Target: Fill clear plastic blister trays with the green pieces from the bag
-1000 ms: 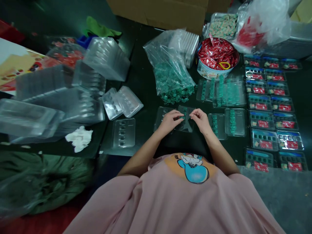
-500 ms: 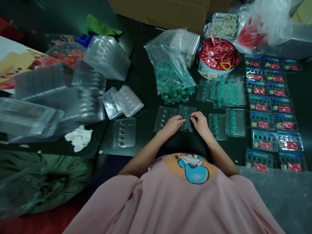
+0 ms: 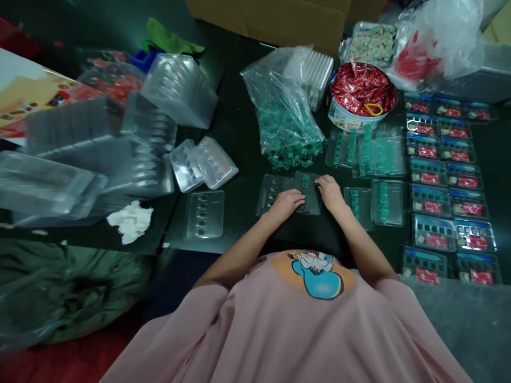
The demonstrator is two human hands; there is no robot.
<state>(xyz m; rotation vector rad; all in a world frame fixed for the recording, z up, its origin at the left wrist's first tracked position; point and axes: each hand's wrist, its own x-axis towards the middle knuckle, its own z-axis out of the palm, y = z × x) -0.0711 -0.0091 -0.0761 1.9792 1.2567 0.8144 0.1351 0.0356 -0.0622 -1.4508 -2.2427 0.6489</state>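
Dark table [image 3: 241,213]; fingers [image 3: 296,198] touch a clear, rectangular plastic tray [image 3: 313,202].

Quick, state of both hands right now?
Left hand: partly curled over the clear tray; whether it pinches anything can't be told.
Right hand: partly curled at that tray's right edge; grip can't be told.

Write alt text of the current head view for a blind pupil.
A person's left hand and right hand are at a clear tray holding green pieces on a dark table. Beyond it lies a bag of green pieces; stacked clear trays lie left, trays with red packets right.
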